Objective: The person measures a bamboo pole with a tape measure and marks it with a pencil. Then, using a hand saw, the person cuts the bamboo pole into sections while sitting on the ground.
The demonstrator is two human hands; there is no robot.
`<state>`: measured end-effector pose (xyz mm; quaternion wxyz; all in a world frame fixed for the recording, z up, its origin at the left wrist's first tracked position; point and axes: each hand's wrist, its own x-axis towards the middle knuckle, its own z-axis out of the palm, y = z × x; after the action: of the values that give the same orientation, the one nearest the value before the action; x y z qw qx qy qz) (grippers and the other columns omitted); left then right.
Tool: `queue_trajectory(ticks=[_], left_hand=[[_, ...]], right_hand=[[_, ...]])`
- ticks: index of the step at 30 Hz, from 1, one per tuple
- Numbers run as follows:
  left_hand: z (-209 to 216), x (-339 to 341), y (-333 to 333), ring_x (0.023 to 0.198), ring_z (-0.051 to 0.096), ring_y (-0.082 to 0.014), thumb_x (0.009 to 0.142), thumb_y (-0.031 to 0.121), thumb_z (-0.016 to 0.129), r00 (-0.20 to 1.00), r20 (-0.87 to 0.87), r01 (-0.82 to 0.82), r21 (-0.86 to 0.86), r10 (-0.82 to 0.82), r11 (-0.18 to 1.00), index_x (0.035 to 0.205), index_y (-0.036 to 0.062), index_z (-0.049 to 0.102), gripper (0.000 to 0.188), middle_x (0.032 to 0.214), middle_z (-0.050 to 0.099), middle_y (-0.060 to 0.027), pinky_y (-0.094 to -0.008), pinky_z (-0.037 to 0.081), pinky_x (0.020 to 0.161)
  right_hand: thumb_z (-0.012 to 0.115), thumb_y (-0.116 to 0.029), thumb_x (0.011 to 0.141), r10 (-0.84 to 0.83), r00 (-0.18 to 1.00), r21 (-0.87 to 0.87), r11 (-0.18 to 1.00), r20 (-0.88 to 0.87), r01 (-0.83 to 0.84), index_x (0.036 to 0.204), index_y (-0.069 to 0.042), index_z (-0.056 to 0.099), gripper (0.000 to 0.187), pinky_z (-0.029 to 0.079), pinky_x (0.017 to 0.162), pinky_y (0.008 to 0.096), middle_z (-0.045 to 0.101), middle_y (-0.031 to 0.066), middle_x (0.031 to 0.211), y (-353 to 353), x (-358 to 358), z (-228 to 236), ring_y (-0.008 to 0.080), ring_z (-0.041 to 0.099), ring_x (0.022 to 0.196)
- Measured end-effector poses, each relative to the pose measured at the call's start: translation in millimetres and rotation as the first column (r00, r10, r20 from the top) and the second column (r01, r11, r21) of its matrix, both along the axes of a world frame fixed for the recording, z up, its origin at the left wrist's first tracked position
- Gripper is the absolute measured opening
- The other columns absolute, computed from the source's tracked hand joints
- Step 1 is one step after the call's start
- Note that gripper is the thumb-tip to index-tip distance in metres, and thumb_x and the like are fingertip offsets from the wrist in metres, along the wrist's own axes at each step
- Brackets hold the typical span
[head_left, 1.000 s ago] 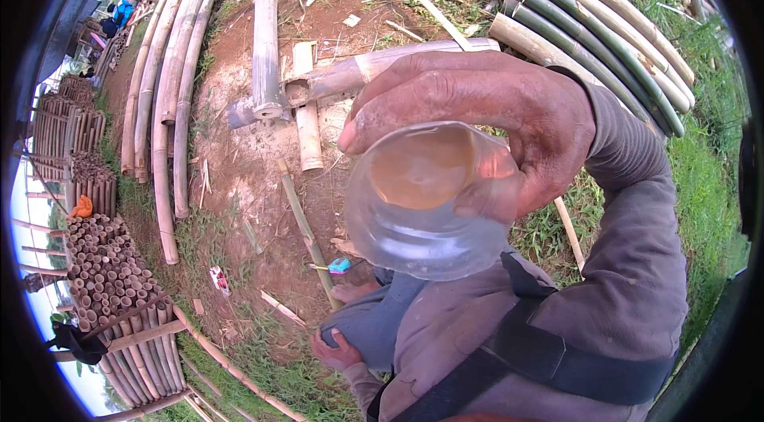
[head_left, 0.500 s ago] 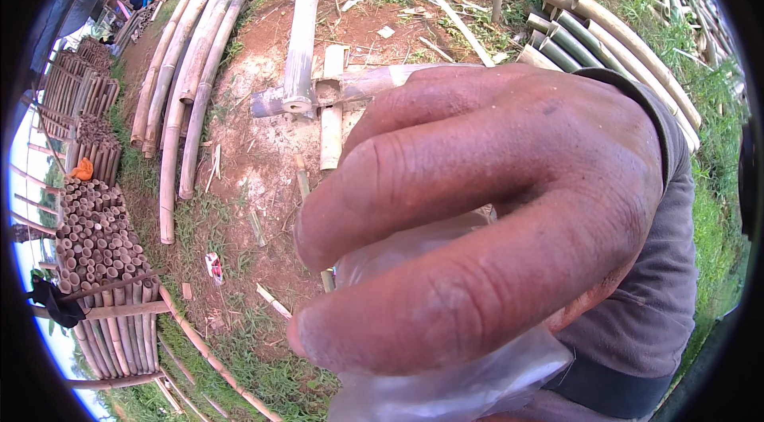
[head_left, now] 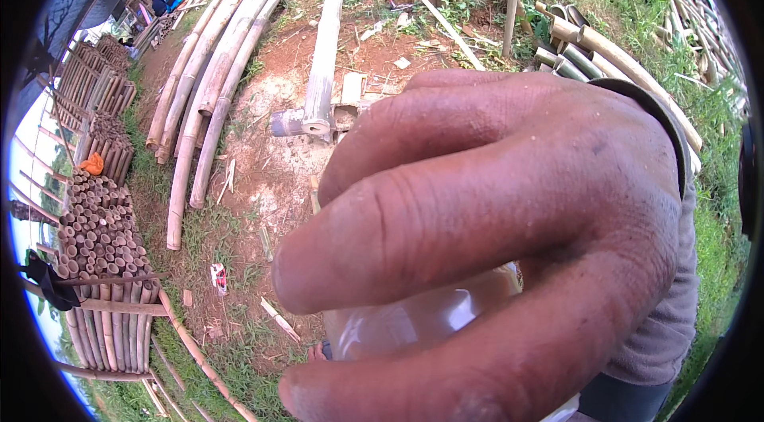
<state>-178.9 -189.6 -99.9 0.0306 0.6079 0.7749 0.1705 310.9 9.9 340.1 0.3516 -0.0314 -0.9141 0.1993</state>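
Note:
Very near the camera, my right hand (head_left: 509, 175) fills the middle and right of the view, its forearm coming from the right in a grey sleeve (head_left: 656, 326). The fingers are bent round a clear, shiny plastic thing (head_left: 418, 317) that shows between the index finger and the thumb. Its contents look pale and cloudy. Most of it is hidden behind the hand, so I cannot tell whether it is a bag or a bottle. My left hand is not in view.
Long bamboo poles (head_left: 215, 64) lie at the far left. Beyond the hand, an upright-looking pole (head_left: 326, 40) meets a crosswise bamboo piece (head_left: 286, 123). Stacked cut bamboo (head_left: 99, 223) stands at the left. More bamboo lengths (head_left: 629, 64) lie at the far right.
My right hand and the plastic thing have come closer to the camera, and the fingers look larger. The background has shifted slightly to the right and down.

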Motion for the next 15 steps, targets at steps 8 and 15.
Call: queue_trajectory(ticks=[8,15], left_hand=[[2.5,-1.4,-2.2,0.140,0.050,-0.0431,0.098,0.058,0.062,1.000,0.009,-0.028,-0.008,0.028,1.000,0.144,0.0046,0.059,0.070,0.147,0.058,-0.0243,-0.0530,0.039,0.118],[-3.0,0.4,-1.2,0.140,0.050,-0.0432,0.098,0.058,0.062,0.999,0.026,-0.019,-0.013,0.019,1.000,0.144,0.0046,0.059,0.071,0.147,0.057,-0.0246,-0.0528,0.039,0.118]], right_hand=[[0.071,-0.029,0.094,0.029,0.999,0.018,0.999,-0.034,-0.028,0.139,0.009,0.059,0.060,0.050,0.103,0.0491,0.065,0.0245,0.128,-5.6,-5.4,13.2,0.0374,0.067,0.114],[0.072,-0.028,0.092,0.059,0.998,0.005,0.998,-0.038,-0.059,0.139,0.009,0.058,0.061,0.051,0.102,0.0474,0.064,0.0248,0.129,-10.1,-11.1,15.3,0.0375,0.066,0.115]])
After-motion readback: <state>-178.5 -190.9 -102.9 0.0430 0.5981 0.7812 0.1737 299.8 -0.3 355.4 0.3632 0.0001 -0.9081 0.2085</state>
